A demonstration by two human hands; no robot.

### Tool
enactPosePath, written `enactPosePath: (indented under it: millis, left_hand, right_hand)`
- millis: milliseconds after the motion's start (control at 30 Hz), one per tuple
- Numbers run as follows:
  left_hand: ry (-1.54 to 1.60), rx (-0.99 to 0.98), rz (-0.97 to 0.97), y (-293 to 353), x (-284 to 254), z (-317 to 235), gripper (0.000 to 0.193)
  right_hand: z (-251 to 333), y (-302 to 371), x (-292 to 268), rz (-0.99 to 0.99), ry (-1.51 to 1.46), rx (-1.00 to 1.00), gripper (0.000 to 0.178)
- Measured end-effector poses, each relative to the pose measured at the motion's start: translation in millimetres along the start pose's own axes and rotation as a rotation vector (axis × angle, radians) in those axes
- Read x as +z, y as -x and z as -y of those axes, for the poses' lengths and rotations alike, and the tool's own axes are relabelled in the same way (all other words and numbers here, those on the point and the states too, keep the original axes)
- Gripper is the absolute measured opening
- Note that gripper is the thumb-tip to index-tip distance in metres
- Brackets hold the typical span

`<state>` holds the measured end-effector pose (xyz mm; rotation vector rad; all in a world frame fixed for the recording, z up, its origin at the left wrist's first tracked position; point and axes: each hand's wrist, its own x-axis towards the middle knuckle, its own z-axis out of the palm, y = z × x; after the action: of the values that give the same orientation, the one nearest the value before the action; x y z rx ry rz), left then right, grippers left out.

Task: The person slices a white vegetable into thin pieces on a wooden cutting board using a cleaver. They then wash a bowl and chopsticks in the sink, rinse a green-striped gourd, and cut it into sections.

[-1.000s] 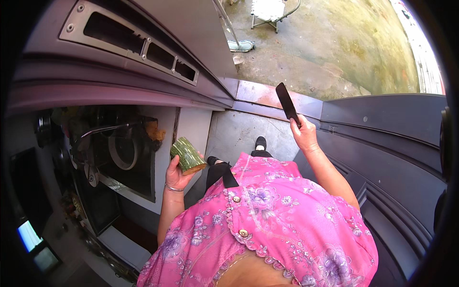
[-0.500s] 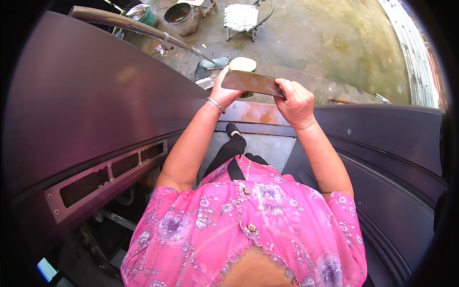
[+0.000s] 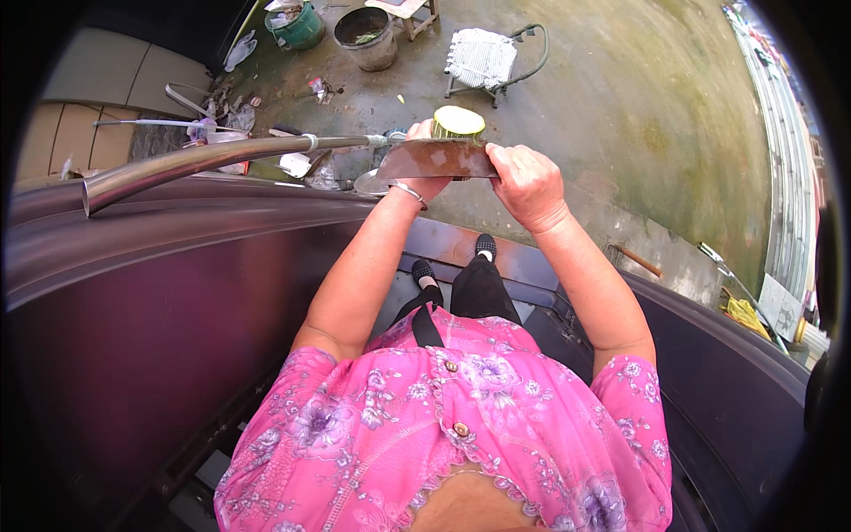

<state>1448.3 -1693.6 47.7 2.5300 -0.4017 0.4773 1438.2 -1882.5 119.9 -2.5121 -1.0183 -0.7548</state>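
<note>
Out in front of me a wide rusty-brown cleaver [image 3: 434, 160] lies crosswise. My right hand [image 3: 532, 184] is closed at its right end, where the handle is hidden by the fingers. Just behind the blade shows a cut gourd or melon [image 3: 458, 119], with a pale yellow-green face and a striped green rind. My left hand [image 3: 429, 186], a bracelet at its wrist, is closed around the gourd's left side and underside. The blade covers most of those fingers. Whether the blade touches the gourd cannot be made out.
Dark door panels [image 3: 204, 328] flank me at a threshold. A metal pipe handle [image 3: 222, 158] crosses at the left. Beyond stand a white woven chair [image 3: 481, 58], a dark bucket [image 3: 365, 40] and a green tub [image 3: 299, 28]. A wooden stick [image 3: 636, 261] lies at the right.
I have moved forward through the doorway, and both feet now show. The cleaver and gourd remain in my hands. More of the gourd's rind and the yard is visible.
</note>
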Motion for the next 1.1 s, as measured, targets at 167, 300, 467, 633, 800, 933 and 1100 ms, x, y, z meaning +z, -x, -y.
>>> enactPosePath:
  millis: [167, 300, 467, 633, 800, 933, 1100]
  left_hand:
    - [-0.048, -0.066, -0.093, -6.4, -4.3, 2.6, 0.029]
    - [-0.078, -0.145, -0.149, -20.0, -28.3, -8.9, 0.032]
    - [0.333, -0.421, -0.099, -39.3, -56.1, -6.0, 0.037]
    - [0.195, -0.561, -0.263, -51.9, -78.5, -23.3, 0.056]
    - [0.087, -0.631, -0.416, -60.1, -94.0, 10.0, 0.051]
    - [0.041, -0.761, -0.349, -63.6, -109.7, 30.7, 0.052]
    - [-0.032, -0.626, -0.501, -68.8, -98.8, 61.1, 0.042]
  right_hand:
    - [-11.2, -14.7, 15.8, -0.016, -0.029, -0.095, 0.022]
    - [-25.2, -29.8, 24.2, 0.038, -0.014, -0.167, 0.019]
    - [-38.8, -65.2, 50.5, 0.134, -0.060, -0.173, 0.013]
    - [-80.4, -111.7, 99.1, 0.359, 0.015, -0.035, 0.009]
    - [-58.3, -174.5, 104.2, 0.193, -0.074, -0.061, 0.010]
    - [-23.7, -193.2, 84.5, 0.125, -0.198, -0.271, 0.013]
    - [-7.6, -190.5, 77.7, 0.083, -0.184, -0.440, 0.012]
